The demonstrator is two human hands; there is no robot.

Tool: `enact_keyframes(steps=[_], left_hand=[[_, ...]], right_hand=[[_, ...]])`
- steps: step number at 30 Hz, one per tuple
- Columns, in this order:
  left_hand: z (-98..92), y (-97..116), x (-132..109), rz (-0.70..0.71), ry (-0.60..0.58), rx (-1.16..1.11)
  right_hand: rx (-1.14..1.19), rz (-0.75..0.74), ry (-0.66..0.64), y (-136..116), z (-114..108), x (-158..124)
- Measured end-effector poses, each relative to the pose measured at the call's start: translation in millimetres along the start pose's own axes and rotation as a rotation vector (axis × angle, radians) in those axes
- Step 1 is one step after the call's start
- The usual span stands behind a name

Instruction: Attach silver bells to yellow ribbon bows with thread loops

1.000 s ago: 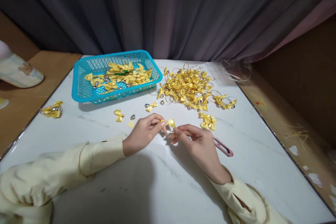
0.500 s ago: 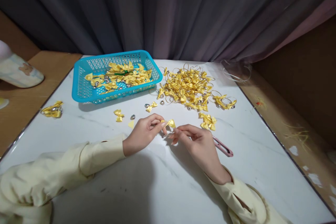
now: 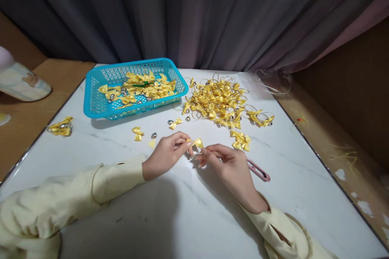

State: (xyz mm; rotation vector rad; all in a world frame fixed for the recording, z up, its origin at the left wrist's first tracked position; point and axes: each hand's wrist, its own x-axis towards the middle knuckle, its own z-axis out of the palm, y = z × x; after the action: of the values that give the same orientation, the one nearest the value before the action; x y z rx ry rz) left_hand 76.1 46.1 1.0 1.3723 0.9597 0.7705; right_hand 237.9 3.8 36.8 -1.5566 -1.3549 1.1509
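My left hand (image 3: pixel 170 152) pinches a yellow satin ribbon bow (image 3: pixel 198 143) between thumb and finger, low over the white tabletop. Just to its right, my right hand (image 3: pixel 229 168) is closed, thumb against forefinger, on what looks like a thin pale cord by the bow's lower edge; the fingers partly hide it. A small silvery bell or bead (image 3: pixel 191 156) shows below the left fingertips. Nearby on the table lie a bow with a silvery piece (image 3: pixel 175 123), another loose bow (image 3: pixel 137 133), a silvery heart-shaped piece (image 3: pixel 154 135) and a yellow scrap (image 3: pixel 152 143).
A blue plastic basket (image 3: pixel 100 112) holds several bows and silvery pieces. Beside it is a heap of yellow bows with looped cords (image 3: pixel 215 99). A pink cutter-like tool (image 3: pixel 258 170) lies by my right hand. More bows (image 3: pixel 62 126) sit at left; a cup (image 3: pixel 24 81) lies beyond.
Both hands stay almost in place around the bow. The thin cord and the small silvery piece beneath it have shifted very slightly.
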Motion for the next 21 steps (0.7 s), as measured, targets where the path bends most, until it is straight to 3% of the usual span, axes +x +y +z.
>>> enact_keyframes(steps=[11, 21], left_hand=[[-0.2, 0, 0, -0.007, -0.007, 0.001], [-0.2, 0, 0, -0.016, -0.033, -0.015]], right_hand=[[-0.033, -0.023, 0.010, 0, -1, 0], [-0.200, -0.239, 0.180, 13, 11, -4]])
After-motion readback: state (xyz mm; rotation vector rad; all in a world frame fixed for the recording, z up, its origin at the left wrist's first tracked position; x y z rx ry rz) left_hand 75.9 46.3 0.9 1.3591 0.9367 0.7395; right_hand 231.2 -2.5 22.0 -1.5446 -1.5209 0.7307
